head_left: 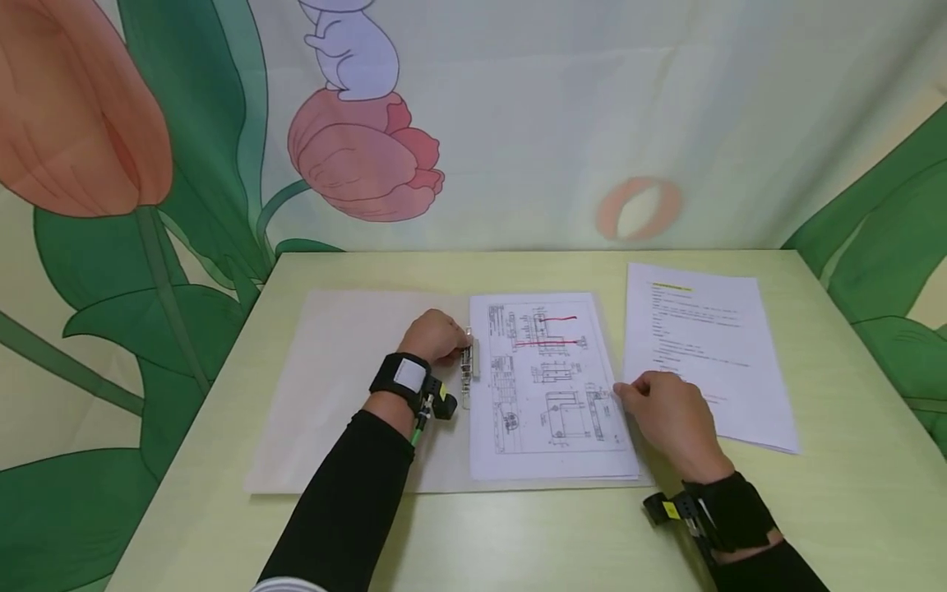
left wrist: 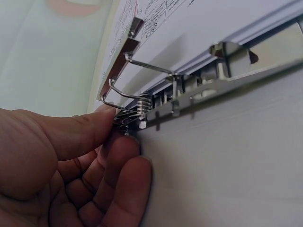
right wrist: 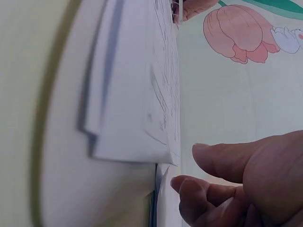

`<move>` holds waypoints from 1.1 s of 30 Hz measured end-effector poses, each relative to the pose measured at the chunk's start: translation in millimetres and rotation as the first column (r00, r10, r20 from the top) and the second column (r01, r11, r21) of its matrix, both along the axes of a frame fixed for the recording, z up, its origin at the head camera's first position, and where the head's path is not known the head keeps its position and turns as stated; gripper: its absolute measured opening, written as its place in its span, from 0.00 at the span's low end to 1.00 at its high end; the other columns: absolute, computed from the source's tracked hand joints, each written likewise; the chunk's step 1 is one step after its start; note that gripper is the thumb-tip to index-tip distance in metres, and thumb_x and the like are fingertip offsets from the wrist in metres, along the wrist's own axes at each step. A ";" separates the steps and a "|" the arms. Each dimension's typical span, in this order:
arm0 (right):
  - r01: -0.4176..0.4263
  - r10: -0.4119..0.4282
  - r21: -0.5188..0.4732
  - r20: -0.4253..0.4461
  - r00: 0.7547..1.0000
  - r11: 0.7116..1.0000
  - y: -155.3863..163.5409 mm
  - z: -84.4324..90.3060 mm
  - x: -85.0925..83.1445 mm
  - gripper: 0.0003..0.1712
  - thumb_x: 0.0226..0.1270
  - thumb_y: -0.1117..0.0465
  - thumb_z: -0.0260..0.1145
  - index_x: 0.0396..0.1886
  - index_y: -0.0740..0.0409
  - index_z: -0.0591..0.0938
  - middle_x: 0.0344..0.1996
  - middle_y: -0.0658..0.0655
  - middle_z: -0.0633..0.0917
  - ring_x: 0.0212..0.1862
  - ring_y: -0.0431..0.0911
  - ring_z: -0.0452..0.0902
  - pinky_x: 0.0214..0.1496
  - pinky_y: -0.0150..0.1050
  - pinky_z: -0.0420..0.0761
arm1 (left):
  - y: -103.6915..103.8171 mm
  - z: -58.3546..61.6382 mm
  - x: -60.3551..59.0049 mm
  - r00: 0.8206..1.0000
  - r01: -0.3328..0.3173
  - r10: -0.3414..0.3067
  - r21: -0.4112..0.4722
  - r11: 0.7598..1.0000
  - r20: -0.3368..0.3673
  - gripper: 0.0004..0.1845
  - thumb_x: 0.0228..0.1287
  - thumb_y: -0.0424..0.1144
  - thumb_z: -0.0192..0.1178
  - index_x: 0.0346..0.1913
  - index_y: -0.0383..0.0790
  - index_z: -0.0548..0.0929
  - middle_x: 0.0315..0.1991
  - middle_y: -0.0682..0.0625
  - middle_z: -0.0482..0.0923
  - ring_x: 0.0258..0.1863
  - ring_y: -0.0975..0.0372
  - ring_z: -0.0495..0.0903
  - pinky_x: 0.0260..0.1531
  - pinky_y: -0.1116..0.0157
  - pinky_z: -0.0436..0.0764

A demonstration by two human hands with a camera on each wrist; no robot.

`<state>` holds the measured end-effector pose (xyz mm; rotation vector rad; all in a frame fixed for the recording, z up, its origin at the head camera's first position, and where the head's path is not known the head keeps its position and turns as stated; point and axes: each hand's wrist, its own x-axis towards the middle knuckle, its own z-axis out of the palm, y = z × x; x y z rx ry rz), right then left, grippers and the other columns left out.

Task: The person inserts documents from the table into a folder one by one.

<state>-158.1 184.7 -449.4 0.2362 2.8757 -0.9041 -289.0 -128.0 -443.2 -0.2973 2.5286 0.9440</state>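
Observation:
An open white folder point(head_left: 355, 411) lies on the table, with a metal clip point(left wrist: 189, 94) fixed along its spine. My left hand point(head_left: 432, 335) pinches the end of this clip between thumb and curled fingers; its hinged bar stands raised in the left wrist view. Sheets with technical drawings point(head_left: 518, 469) and red marks lie on the folder's right half, their inner edge by the clip. Close to the right edge of these sheets is my right hand point(head_left: 669, 419). In the right wrist view its thumb and forefinger are apart, with no paper seen between them.
Another stack of printed sheets point(head_left: 703, 329), with a yellow-highlighted line, lies to the right of the folder. The pale table point(head_left: 533, 534) ends at a cloth backdrop point(head_left: 533, 148) printed with tulips.

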 end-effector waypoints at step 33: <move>-0.055 0.030 0.216 0.117 0.993 0.975 45.7 -9.5 -10.8 0.43 0.75 0.46 0.67 0.78 0.66 0.67 0.74 0.75 0.69 0.67 0.75 0.72 0.42 0.54 0.74 | -1.3 -3.5 -0.4 1.000 -0.015 0.014 0.032 0.999 0.011 0.10 0.72 0.41 0.70 0.39 0.36 0.91 0.30 0.47 0.84 0.27 0.58 0.80 0.27 0.67 0.77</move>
